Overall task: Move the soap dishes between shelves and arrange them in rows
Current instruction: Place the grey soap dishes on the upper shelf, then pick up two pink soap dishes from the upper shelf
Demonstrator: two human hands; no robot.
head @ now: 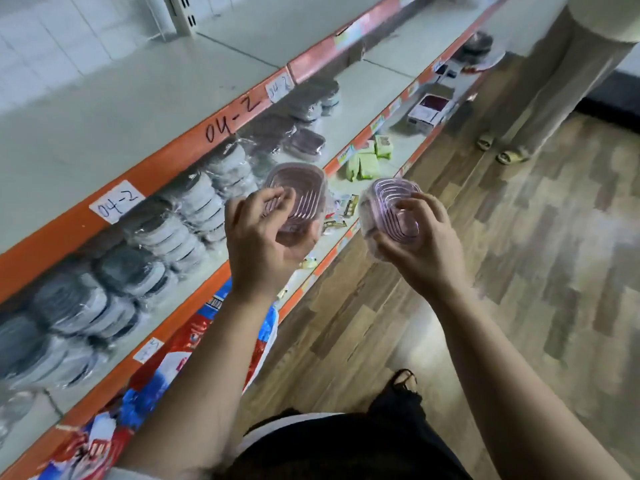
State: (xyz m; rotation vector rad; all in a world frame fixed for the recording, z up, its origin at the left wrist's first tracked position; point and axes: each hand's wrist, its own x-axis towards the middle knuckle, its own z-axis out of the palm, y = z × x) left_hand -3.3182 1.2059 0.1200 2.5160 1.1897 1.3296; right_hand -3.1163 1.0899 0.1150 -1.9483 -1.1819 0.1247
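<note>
Shop aisle, stepped shelving, dim light.
White shelves (104, 109) with orange front edges and handwritten "04-2" labels (116, 201); white tiled wall (52, 36) behind, slotted upright (183, 12) at top; wood-plank floor (519, 254) on the right with glare patches; dark skirting (609, 95) far right.

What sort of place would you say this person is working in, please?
Most likely a shop aisle or stockroom: long orange-edged shelves, handwritten 04-2 labels, and rows of wrapped grey soap dishes. Green packets lie on a lower shelf.
</note>
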